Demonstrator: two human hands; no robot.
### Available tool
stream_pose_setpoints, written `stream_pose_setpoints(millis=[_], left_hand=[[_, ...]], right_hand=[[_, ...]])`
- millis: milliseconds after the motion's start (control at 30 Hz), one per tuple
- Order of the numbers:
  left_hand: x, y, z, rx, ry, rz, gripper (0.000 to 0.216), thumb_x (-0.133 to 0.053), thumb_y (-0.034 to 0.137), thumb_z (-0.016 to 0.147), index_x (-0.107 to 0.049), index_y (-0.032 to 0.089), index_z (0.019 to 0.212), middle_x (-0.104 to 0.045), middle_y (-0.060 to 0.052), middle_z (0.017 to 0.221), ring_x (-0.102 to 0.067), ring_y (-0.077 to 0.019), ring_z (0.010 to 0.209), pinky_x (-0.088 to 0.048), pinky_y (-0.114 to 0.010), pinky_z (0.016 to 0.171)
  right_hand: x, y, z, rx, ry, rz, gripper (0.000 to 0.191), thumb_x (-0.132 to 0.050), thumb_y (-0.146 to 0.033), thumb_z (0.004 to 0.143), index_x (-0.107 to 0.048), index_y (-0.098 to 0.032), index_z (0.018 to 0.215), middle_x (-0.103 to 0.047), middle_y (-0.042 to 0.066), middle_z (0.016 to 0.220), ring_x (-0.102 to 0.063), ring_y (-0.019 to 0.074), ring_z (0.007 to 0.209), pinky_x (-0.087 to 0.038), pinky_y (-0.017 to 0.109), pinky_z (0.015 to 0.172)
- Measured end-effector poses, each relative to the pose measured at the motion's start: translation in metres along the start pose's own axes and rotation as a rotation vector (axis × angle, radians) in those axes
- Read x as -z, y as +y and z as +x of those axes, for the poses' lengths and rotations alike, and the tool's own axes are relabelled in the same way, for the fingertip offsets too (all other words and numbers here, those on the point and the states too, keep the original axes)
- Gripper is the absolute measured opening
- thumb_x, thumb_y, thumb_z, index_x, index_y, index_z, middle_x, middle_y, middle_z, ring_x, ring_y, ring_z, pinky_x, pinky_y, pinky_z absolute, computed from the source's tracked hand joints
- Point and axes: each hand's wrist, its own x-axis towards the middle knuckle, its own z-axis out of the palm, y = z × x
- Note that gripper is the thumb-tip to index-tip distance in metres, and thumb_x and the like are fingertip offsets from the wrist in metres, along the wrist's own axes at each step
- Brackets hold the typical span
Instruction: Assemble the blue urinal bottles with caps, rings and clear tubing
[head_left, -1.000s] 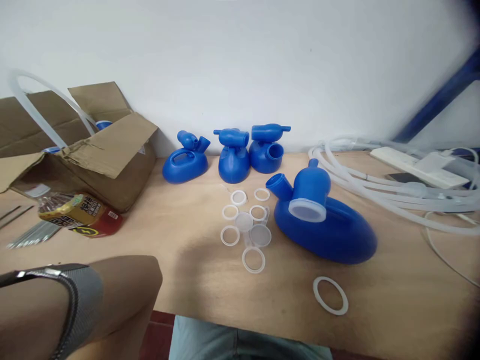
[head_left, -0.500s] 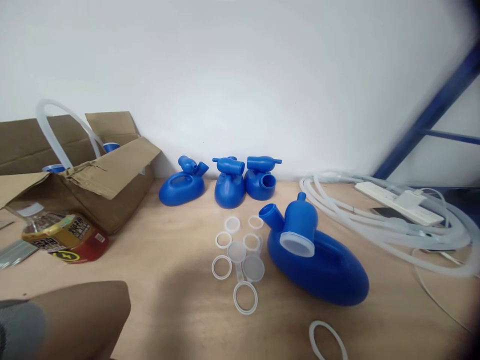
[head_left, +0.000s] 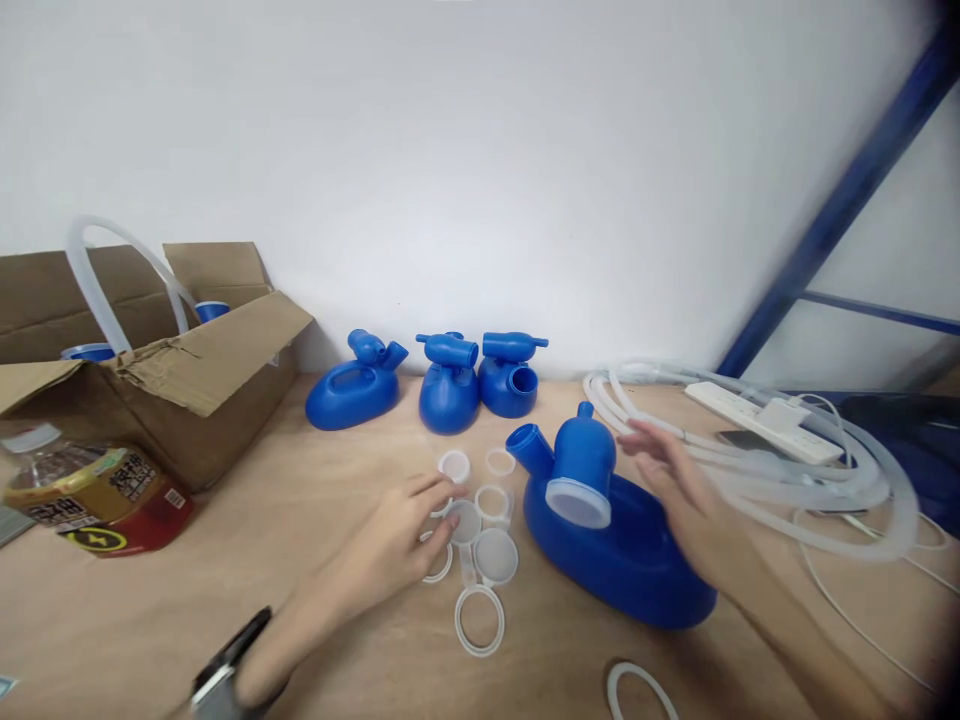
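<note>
Blue bottle point(head_left: 619, 578) stands right of centre on the wooden surface point(head_left: 247, 560), slanted neck pointing up and left, well forward of the back edge. Its cup-shaped upper part point(head_left: 585, 450) sits above the body, wide mouth to the front with a frosted cap point(head_left: 578, 503) across it; how firmly that is seated, cannot tell. Left hand point(head_left: 454, 510) low over a loose cluster of white rings point(head_left: 480, 652) and frosted discs point(head_left: 496, 556), just left of the bottle. Thumb and forefinger parted around one ring; nothing seen lifted, contact unclear. Right hand point(head_left: 637, 440) released, fingers spread beside the cup-shaped part, palm over the bottle's far side; cannot tell if it touches. One flat ring point(head_left: 643, 672) lies apart, nearer the front, cut by the lower border of view. Three more blue bottles point(head_left: 448, 405) line the back edge by the wall; coiled tubing point(head_left: 905, 510) to the right, open carton point(head_left: 210, 440) to the left. Step in hand reads as sorting among small parts, one hand at the cluster, other by the bottle. Judgement: lifting a thin ring calls for a fingertip pinch at its rim; overlapping pieces could drag along. Steadying the bottle calls for a light cupped hold.
</note>
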Motion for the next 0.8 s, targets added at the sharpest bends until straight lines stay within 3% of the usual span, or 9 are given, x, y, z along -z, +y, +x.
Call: stream_pose_setpoints(millis=[100,167,233,367,467,533,667,733,800], left_hand=[[-0.023,-0.018,0.005,0.066,-0.259,0.039,0.067,-0.066,0.024,0.09,-0.048,0.027,0.155,-0.056,-0.013,0.15,-0.054,-0.0365,0.137,-0.05,-0.053,0.111],[-0.033,-0.029,0.009,0.091,-0.334,0.023,0.083,-0.066,0.021,0.087,-0.034,0.027,0.164,-0.052,-0.014,0.152,-0.05,-0.0369,0.141,-0.046,-0.056,0.115],[-0.038,-0.038,0.01,0.094,-0.304,-0.032,0.086,-0.062,0.017,0.087,-0.028,0.027,0.166,-0.052,-0.014,0.151,-0.052,-0.0341,0.139,-0.046,-0.053,0.116],[-0.038,-0.05,0.005,0.058,-0.218,-0.147,0.076,-0.056,0.016,0.089,-0.038,0.03,0.161,-0.055,-0.01,0.146,-0.06,-0.0267,0.129,-0.051,-0.043,0.111],[-0.039,-0.062,0.001,0.054,-0.155,-0.076,0.066,-0.05,0.014,0.091,-0.047,0.026,0.155,-0.057,-0.011,0.146,-0.062,-0.0279,0.128,-0.052,-0.046,0.11],[-0.042,-0.071,0.0,0.034,-0.104,-0.001,0.058,-0.046,0.013,0.092,-0.055,0.024,0.149,-0.062,-0.013,0.141,-0.064,-0.0296,0.127,-0.054,-0.047,0.108],[-0.049,-0.074,0.003,-0.068,0.046,0.091,0.043,-0.039,0.017,0.101,-0.068,0.023,0.133,-0.07,-0.012,0.129,-0.069,-0.0281,0.116,-0.059,-0.043,0.097],[-0.054,-0.066,0.004,-0.129,0.125,0.116,0.04,-0.039,0.025,0.106,-0.067,0.024,0.134,-0.069,-0.011,0.13,-0.068,-0.0276,0.117,-0.059,-0.042,0.097],[-0.06,-0.057,0.003,-0.193,0.177,0.16,0.039,-0.044,0.033,0.108,-0.062,0.027,0.142,-0.067,-0.01,0.135,-0.065,-0.0292,0.123,-0.056,-0.045,0.101]], right_hand=[[-0.016,0.007,0.004,-0.056,-0.059,-0.053,0.065,-0.032,-0.073,0.101,-0.056,-0.027,0.14,-0.069,0.011,0.128,-0.068,0.0302,0.117,-0.056,0.048,0.105],[-0.023,0.01,0.012,-0.04,-0.103,-0.101,0.064,-0.029,-0.071,0.103,-0.056,-0.027,0.141,-0.068,0.01,0.132,-0.067,0.0306,0.121,-0.054,0.047,0.106],[-0.026,0.011,0.023,0.008,-0.154,-0.14,0.066,-0.026,-0.071,0.103,-0.06,-0.026,0.138,-0.068,0.011,0.135,-0.065,0.0326,0.125,-0.053,0.048,0.106],[-0.027,0.02,0.047,0.109,-0.257,-0.101,0.067,-0.027,-0.07,0.104,-0.066,-0.023,0.132,-0.071,0.012,0.131,-0.066,0.0333,0.123,-0.053,0.048,0.106],[-0.018,0.037,0.058,0.078,-0.179,-0.023,0.067,-0.022,-0.067,0.105,-0.064,-0.021,0.131,-0.075,0.012,0.115,-0.07,0.0303,0.111,-0.054,0.046,0.103],[-0.003,0.058,0.06,0.003,-0.075,-0.073,0.064,-0.024,-0.063,0.105,-0.062,-0.019,0.132,-0.074,0.013,0.115,-0.069,0.0303,0.113,-0.053,0.047,0.105],[0.043,0.114,0.036,-0.224,-0.045,-0.629,0.055,-0.044,-0.052,0.099,-0.062,-0.015,0.136,-0.064,0.02,0.138,-0.059,0.0409,0.129,-0.047,0.057,0.11],[0.063,0.14,0.016,-0.326,-0.098,-0.894,0.058,-0.05,-0.049,0.097,-0.062,-0.012,0.139,-0.062,0.024,0.137,-0.059,0.0466,0.125,-0.048,0.062,0.105],[0.076,0.158,-0.001,-0.304,-0.2,-0.983,0.051,-0.05,-0.046,0.097,-0.066,-0.015,0.134,-0.065,0.022,0.132,-0.06,0.0453,0.123,-0.049,0.06,0.103]])
